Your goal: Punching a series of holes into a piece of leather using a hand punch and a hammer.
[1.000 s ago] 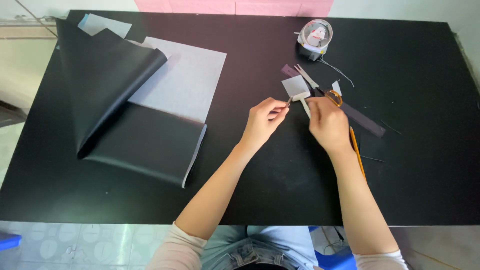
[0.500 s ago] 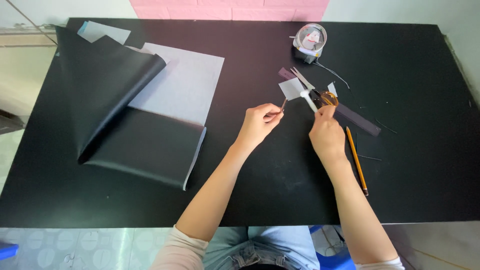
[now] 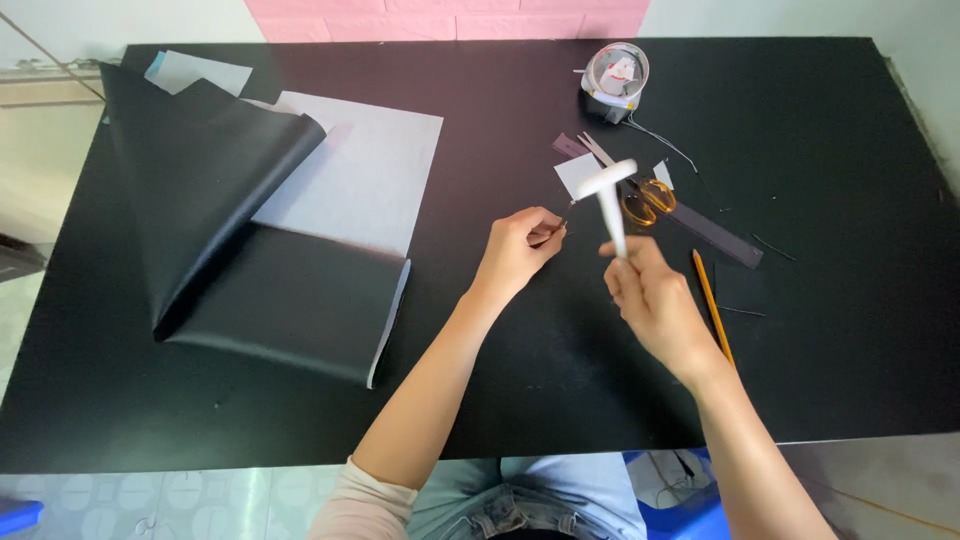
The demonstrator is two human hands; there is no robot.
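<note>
The right hand [image 3: 655, 300] grips a white T-shaped tool [image 3: 608, 195] by its stem, lifted above the black worktop [image 3: 830, 130]. The left hand [image 3: 515, 250] pinches a thin dark sliver, too small to identify. Just beyond the tool lie a small white paper piece [image 3: 575, 172] and orange-handled scissors [image 3: 640, 195]; a pencil [image 3: 712, 300] lies beside the right hand. I'd keep the left-hand pinch steady and low while the tool comes down squarely.

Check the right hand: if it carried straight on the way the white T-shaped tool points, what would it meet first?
The right hand holds the white T-shaped tool pointing up-table. Straight on lies the small white paper piece, then the scissors beside it. The tool is raised, so height is unclear.
</note>
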